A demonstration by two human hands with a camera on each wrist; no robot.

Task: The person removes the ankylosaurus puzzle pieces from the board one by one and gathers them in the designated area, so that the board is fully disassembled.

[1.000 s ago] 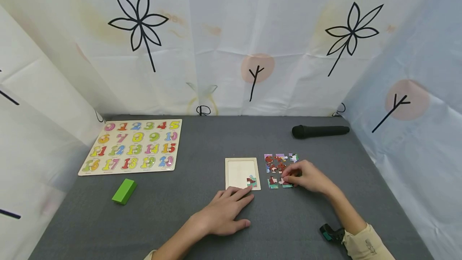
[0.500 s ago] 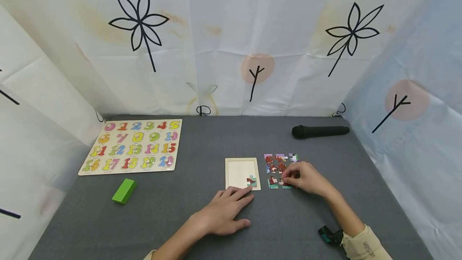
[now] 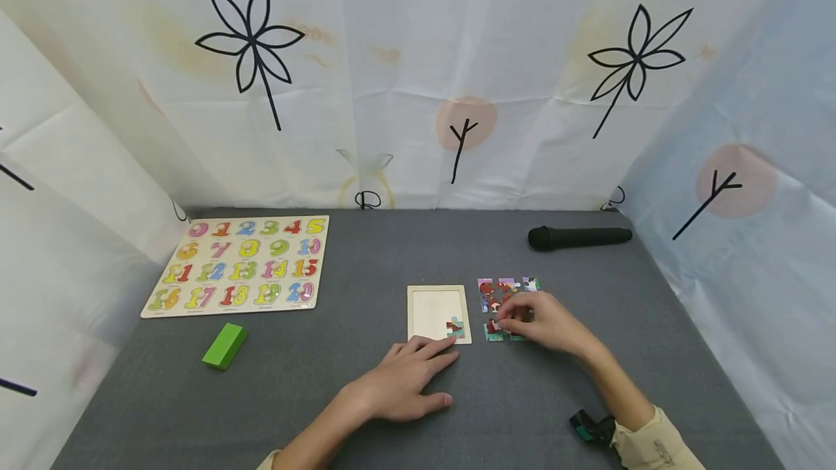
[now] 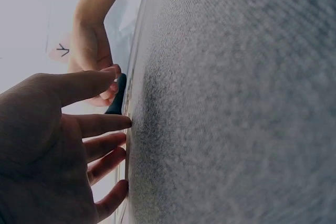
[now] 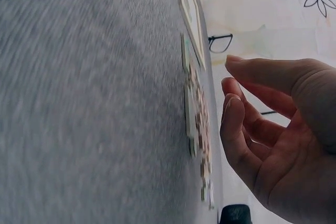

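Observation:
A shallow wooden puzzle tray (image 3: 413,310) lies in the middle of the table, with a single jigsaw piece (image 3: 456,326) in its near right corner. My left hand (image 3: 401,381) rests with fingers spread at the tray's near edge, fingertips right at the frame and that piece. To the right of the tray, several loose jigsaw pieces (image 3: 486,296) lie in rows. Over their near row hovers my right hand (image 3: 551,323), partly covering them. The right wrist view shows its fingers (image 5: 234,121) loosely bent above the pieces, with nothing between them and the thumb.
A wooden number board (image 3: 238,267) lies at the back left, with a green block (image 3: 225,346) in front of it. A black microphone (image 3: 580,238) lies at the back right. White patterned cloth (image 3: 405,78) hangs behind and along both sides.
My right hand has shifted left over the near row of pieces, toward the tray. The left hand stays at the tray edge.

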